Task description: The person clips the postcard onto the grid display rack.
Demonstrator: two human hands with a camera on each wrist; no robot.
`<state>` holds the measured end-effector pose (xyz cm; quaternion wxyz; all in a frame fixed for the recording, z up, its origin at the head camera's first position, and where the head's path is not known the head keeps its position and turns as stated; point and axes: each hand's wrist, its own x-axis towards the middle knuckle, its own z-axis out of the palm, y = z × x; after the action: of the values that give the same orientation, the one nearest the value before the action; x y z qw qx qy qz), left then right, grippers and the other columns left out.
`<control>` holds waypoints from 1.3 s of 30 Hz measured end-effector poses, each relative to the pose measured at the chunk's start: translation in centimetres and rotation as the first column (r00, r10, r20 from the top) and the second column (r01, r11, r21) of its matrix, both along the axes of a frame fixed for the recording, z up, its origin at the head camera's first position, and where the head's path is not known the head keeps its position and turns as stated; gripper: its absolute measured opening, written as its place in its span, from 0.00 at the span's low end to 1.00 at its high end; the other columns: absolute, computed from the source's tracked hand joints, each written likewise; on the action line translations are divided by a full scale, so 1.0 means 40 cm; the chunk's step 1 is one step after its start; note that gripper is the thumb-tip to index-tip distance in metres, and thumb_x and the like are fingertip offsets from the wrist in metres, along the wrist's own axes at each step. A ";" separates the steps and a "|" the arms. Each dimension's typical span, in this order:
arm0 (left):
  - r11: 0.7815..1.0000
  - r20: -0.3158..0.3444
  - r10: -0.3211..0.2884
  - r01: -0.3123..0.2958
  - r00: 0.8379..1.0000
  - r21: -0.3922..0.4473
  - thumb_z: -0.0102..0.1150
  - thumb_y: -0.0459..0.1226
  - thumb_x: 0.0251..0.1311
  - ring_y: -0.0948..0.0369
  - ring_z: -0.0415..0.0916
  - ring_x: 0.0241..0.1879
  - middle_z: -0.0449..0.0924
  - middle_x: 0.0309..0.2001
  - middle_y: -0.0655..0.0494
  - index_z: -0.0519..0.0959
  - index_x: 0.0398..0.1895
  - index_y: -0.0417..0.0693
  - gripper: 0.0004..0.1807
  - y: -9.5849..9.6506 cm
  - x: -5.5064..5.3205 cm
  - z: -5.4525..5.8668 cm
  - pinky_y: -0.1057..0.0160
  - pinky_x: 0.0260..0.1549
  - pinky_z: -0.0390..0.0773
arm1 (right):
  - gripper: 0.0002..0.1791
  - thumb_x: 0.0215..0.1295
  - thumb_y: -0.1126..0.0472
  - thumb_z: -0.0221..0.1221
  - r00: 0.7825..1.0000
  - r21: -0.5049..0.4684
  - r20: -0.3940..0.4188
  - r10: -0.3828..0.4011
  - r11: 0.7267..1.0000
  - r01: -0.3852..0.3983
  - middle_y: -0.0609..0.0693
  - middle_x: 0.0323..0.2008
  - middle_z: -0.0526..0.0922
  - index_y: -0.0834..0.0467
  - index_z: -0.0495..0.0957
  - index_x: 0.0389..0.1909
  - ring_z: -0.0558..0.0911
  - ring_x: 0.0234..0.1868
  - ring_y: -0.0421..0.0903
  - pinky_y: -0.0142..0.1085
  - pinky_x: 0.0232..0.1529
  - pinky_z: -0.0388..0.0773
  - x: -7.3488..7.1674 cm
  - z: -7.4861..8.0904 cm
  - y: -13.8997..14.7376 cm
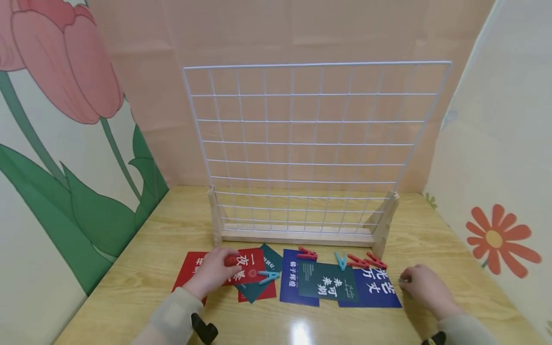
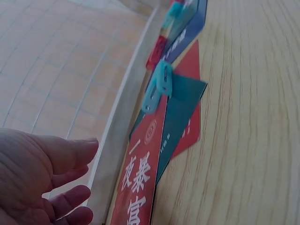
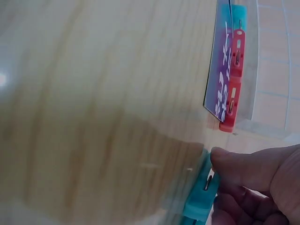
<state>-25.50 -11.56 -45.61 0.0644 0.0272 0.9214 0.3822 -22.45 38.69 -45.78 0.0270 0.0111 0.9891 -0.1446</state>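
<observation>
My right hand (image 1: 428, 289) pinches a teal clothespin (image 3: 201, 194) between thumb and curled fingers, close over the table's right side. My left hand (image 1: 215, 269) hovers over a red card (image 1: 257, 257) with white characters; in the left wrist view its fingers are loosely bent and hold nothing. A second teal clothespin (image 1: 269, 276) lies at that card's right end. Beneath are a dark green card (image 1: 248, 293) and more red cards. Further right, a green card (image 1: 310, 275) overlaps a blue card (image 1: 288, 282) and another blue card (image 1: 375, 297).
A white wire grid (image 1: 292, 121) stands upright in a wooden base (image 1: 297, 235) behind the cards. Along the cards' back edge lie red clothespins (image 1: 307, 254) and a teal clothespin (image 1: 341, 261). Painted walls (image 1: 496, 158) flank the wooden table (image 1: 258, 326).
</observation>
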 end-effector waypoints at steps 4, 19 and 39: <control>1.000 0.010 -0.002 0.002 1.000 -0.005 0.70 0.44 0.53 0.51 0.65 0.56 0.72 0.55 0.51 0.78 0.54 0.54 0.23 -0.001 -0.009 -0.005 0.44 0.50 0.73 | 0.03 0.54 0.66 0.65 1.000 0.007 0.004 0.000 1.000 0.000 0.52 0.27 0.75 0.62 0.81 0.28 0.74 0.29 0.47 0.47 0.33 0.73 -0.001 0.000 0.004; 0.987 0.037 -0.162 0.162 0.986 0.017 0.69 0.44 0.54 0.51 0.65 0.53 0.72 0.54 0.48 0.77 0.54 0.51 0.23 0.066 -0.034 -0.004 0.48 0.48 0.74 | 0.08 0.56 0.59 0.65 0.999 -0.033 0.023 -0.033 0.999 0.034 0.52 0.28 0.79 0.60 0.79 0.29 0.74 0.30 0.49 0.46 0.31 0.72 0.017 0.033 0.018; 0.906 0.016 -0.377 0.372 0.926 -0.202 0.70 0.47 0.52 0.55 0.68 0.53 0.76 0.49 0.56 0.81 0.50 0.55 0.21 0.338 -0.061 -0.012 0.51 0.55 0.69 | 0.08 0.60 0.61 0.62 0.997 -0.065 0.032 -0.066 0.996 0.068 0.52 0.28 0.79 0.63 0.78 0.31 0.74 0.29 0.48 0.46 0.31 0.72 0.018 0.035 0.013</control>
<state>-27.93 1.95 -46.10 0.1281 0.2015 0.9336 0.2671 -21.74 39.21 -44.38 0.0373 0.0456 0.9823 -0.1780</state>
